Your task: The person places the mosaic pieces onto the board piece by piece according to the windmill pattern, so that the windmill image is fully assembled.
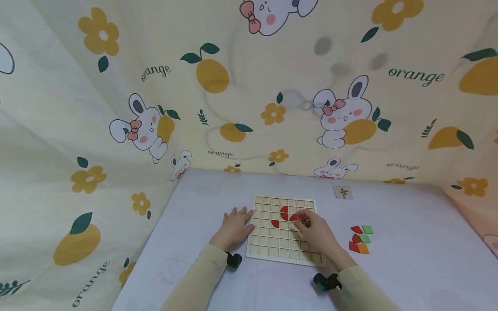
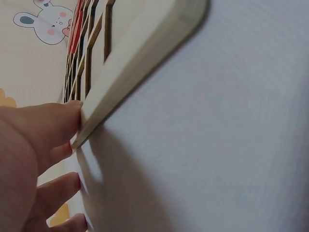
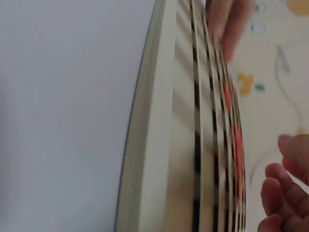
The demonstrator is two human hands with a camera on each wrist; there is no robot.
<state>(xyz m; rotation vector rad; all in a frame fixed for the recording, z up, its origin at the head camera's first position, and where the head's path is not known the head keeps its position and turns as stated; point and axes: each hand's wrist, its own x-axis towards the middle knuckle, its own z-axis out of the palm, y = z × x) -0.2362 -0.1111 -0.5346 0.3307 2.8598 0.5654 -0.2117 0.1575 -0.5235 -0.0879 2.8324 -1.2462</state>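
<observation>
A wooden grid board [image 1: 268, 248] lies on the table. On it are a lone red quarter-round piece [image 1: 275, 223] and two red quarter-rounds [image 1: 285, 213] forming a half disc. Another red piece [image 1: 293, 217] sits just right of them, partly covered by my right fingers. My right hand [image 1: 313, 229] hovers there; in the right wrist view its loosely bent fingers [image 3: 271, 193] stand apart from the board, and nothing shows between them. My left hand [image 1: 232, 229] has its fingers spread at the board's left edge, thumb touching the rim in the left wrist view.
Right of the board lie several loose red pieces [image 1: 353, 246], two green squares [image 1: 365, 238] and an orange square [image 1: 363, 248]. A small pattern card [image 1: 343, 192] lies further back. Printed cloth [image 1: 249, 95] rises behind the table.
</observation>
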